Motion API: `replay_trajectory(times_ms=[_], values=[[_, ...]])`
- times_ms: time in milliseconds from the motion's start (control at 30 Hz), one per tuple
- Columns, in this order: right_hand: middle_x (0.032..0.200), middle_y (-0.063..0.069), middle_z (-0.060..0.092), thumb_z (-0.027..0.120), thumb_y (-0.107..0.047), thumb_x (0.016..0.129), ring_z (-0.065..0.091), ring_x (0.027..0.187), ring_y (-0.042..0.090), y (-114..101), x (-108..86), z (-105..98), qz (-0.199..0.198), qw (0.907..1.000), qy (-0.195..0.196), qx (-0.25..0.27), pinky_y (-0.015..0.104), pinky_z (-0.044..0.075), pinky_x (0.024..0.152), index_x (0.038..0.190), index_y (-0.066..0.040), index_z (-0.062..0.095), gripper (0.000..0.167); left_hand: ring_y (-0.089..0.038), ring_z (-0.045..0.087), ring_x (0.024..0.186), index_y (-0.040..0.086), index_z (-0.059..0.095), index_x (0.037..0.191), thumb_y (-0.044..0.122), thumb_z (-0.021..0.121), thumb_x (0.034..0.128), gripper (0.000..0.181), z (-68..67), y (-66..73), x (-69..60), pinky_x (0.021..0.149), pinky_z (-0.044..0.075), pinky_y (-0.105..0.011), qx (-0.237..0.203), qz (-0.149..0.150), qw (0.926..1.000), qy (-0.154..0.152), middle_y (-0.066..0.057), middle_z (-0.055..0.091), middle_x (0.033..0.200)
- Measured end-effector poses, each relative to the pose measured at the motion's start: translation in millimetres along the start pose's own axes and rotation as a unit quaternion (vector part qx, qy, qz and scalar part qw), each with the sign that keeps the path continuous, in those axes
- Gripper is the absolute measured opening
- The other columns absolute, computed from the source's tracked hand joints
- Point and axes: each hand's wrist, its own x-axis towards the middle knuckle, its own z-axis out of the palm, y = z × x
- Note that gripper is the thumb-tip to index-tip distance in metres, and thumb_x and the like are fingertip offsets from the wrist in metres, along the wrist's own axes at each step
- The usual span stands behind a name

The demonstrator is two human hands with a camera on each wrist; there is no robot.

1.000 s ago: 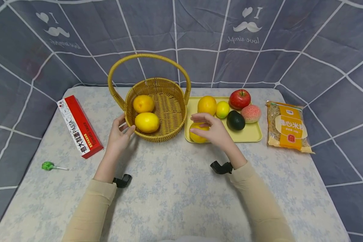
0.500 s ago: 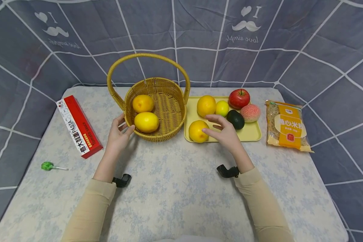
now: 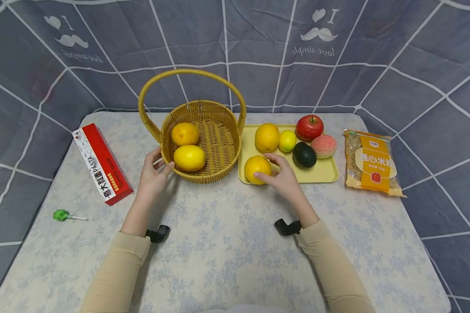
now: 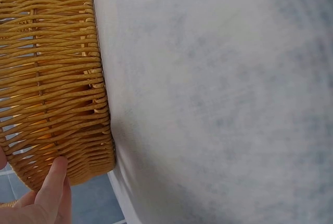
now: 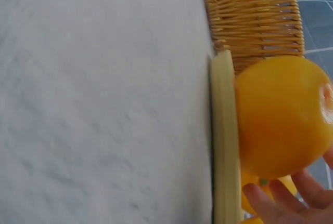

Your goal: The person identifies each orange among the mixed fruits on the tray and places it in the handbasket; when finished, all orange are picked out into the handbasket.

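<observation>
In the head view, my left hand (image 3: 153,174) holds the side of a wicker basket (image 3: 219,170). Its thumb lies at the rim, and in the left wrist view its fingers (image 4: 54,176) press the woven outer wall. Inside the basket are an orange-coloured fruit (image 3: 185,134) and a lemon (image 3: 189,158). My right hand (image 3: 285,176) is at the right side of an orange (image 3: 257,170) on the front left of a yellow tray (image 3: 321,176). Its thumb overlaps the orange. The right wrist view shows loosely extended fingers (image 5: 307,188) beside the orange, with nothing clasped.
Farther back on the tray sit another orange (image 3: 267,137), a small yellow fruit (image 3: 287,141), a red fruit (image 3: 310,128), an avocado (image 3: 304,155) and a pink fruit (image 3: 324,146). A pasta box (image 3: 103,165), a green lollipop (image 3: 61,214) and a yellow food packet (image 3: 373,163) flank them.
My right hand first drew right, off the orange, then came back left to its side. The orange has hardly shifted. My left hand stays at the basket.
</observation>
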Motion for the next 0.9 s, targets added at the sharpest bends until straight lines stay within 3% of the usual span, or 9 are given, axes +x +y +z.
replay_trajectory(times_ms=[333, 900], values=[[0.148, 0.015, 0.036, 0.082, -0.040, 0.078, 0.040, 0.133, 0.031, 0.0, -0.2, 13.3, 0.021, 0.9973, 0.015, -0.068, 0.051, 0.037, 0.112, 0.146, -0.013, 0.042, 0.084, -0.030, 0.031, 0.145, 0.015, 0.011, 0.159, 0.025, 0.052, 0.1027, 0.071, 0.2, -0.9, 0.2, 0.114, 0.040, -0.046, 0.005, 0.005, 1.0000, 0.000, -0.012, 0.024, 0.161], [0.142, 0.019, 0.038, 0.086, -0.037, 0.073, 0.043, 0.127, 0.033, -6.7, 2.7, 22.8, 0.012, 0.9904, 0.032, -0.134, 0.053, 0.039, 0.109, 0.142, -0.009, 0.039, 0.088, -0.031, 0.030, 0.146, 0.015, 0.010, 0.159, 0.024, 0.053, 0.1025, 0.072, 0.6, -1.4, -0.2, 0.115, 0.040, -0.046, -0.002, 0.008, 1.0000, 0.000, -0.011, 0.022, 0.162]])
